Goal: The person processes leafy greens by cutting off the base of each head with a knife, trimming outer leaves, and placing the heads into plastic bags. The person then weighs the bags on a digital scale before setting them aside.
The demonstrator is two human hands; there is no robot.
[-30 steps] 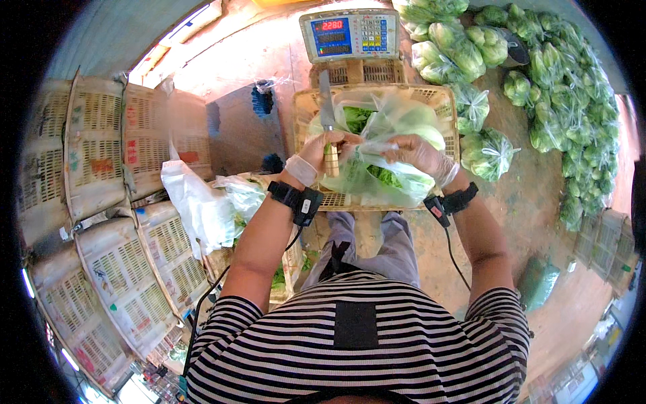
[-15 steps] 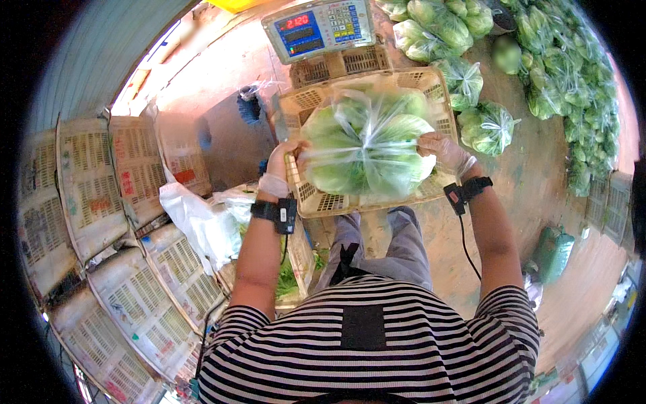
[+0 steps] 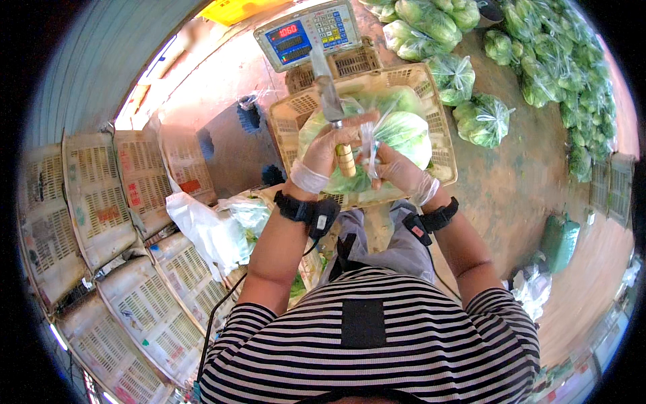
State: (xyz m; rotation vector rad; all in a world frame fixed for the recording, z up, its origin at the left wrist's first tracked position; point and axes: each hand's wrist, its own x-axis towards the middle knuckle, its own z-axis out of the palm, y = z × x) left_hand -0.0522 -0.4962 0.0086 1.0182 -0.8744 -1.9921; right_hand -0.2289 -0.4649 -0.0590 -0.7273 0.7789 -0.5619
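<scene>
A clear plastic bag of pale green cabbage heads (image 3: 406, 135) sits in a tan slatted crate (image 3: 441, 128) in front of me. Above it, my left hand (image 3: 324, 151) is closed around a knife (image 3: 345, 160) with a wooden handle, its blade pointing away toward the scale. The fingers of my right hand (image 3: 402, 170) pinch the gathered neck of the plastic bag (image 3: 369, 145), close to the left hand's fingertips. Both hands wear thin clear gloves. Behind the crate stands a digital scale (image 3: 306, 34) with a lit red display.
More bagged cabbages (image 3: 483, 120) lie on the floor to the right, with a large heap (image 3: 538, 64) farther back. Stacked crates (image 3: 101, 202) line the left side. White plastic sheeting (image 3: 208, 229) hangs beside my left forearm. A green bundle (image 3: 560, 242) rests at right.
Both hands have moved inward from the crate's sides to above the bag. A knife now shows in the left hand, and the bag's top is gathered. The scale's reading has changed.
</scene>
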